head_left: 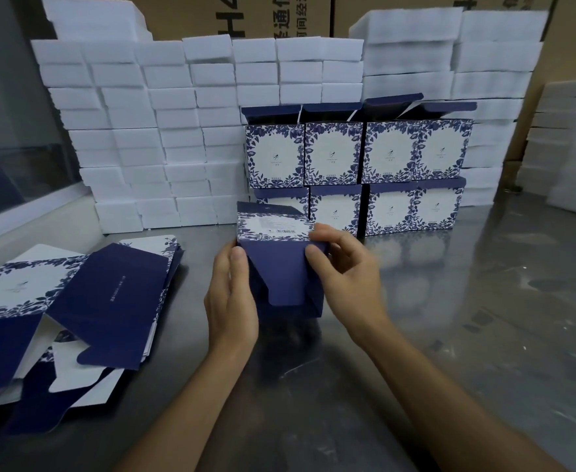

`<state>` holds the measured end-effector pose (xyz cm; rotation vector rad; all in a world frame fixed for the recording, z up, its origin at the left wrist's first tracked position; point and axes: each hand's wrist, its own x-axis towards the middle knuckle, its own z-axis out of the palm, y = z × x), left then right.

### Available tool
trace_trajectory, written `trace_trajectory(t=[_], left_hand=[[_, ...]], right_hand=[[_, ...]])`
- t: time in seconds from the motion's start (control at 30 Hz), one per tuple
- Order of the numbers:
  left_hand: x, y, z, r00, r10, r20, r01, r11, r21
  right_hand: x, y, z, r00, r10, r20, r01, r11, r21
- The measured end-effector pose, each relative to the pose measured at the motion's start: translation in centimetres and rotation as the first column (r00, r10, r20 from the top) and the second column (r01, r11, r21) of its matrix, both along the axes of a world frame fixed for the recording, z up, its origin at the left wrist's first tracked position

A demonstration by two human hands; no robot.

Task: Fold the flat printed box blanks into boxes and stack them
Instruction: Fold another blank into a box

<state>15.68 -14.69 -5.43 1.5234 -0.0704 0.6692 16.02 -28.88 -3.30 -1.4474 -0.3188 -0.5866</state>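
Centrally, a half-folded box (279, 267) is held above the steel table (484, 318), its navy flap pointed toward the camera. It is gripped by the left hand (232, 301) along 1 side and pinched by the right hand (344, 270). Flat blanks (75, 301) are piled left; 8 folded boxes (358, 175) are stacked behind in 2 rows, against white foam blocks (143, 131). Bare tabletop is seen at right.

The left hand (232, 294) covered the near left side of the half-folded box (279, 267). That box hid part of the stacked boxes (358, 175) behind. The flat blanks (75, 311) ran off the left edge. Printed text was too small to read.
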Motion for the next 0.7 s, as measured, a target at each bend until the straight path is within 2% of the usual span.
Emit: trace_trajectory(t=[0.07,0.13,0.23,0.33,0.43,0.57,0.7], left_hand=[[0.1,0.0,-0.2,0.999,-0.006,-0.033,0.007,1.000,0.025],[0.0,0.1,-0.5,0.998,0.048,-0.048,-0.041,0.989,0.143],[-0.1,0.4,-0.7,0.995,0.097,0.029,-0.101,0.934,0.343],[-0.1,0.6,-0.6,0.981,0.143,0.132,-0.189,0.867,0.460],[-0.2,0.7,-0.5,0.962,0.174,0.209,-0.259,0.820,0.511],[-0.4,0.6,-0.3,0.946,0.166,0.277,-0.295,0.793,0.533],[-0.3,0.5,-0.2,0.915,0.169,0.367,-0.361,0.749,0.555]], right_hand=[[0.1,0.1,-0.2,0.996,-0.060,0.065,0.067,0.992,-0.105],[0.2,0.1,-0.6,0.988,-0.103,0.119,0.126,0.970,-0.209],[0.5,0.2,-1.1,0.974,-0.152,0.170,0.204,0.914,-0.350],[0.3,0.3,-1.4,0.969,-0.186,0.161,0.240,0.858,-0.454],[-0.2,0.6,-1.2,0.958,-0.224,0.178,0.283,0.842,-0.460],[-0.5,1.4,-1.1,0.876,-0.316,0.364,0.474,0.697,-0.538],[-0.9,2.1,-1.2,0.883,-0.323,0.340,0.467,0.662,-0.586]])
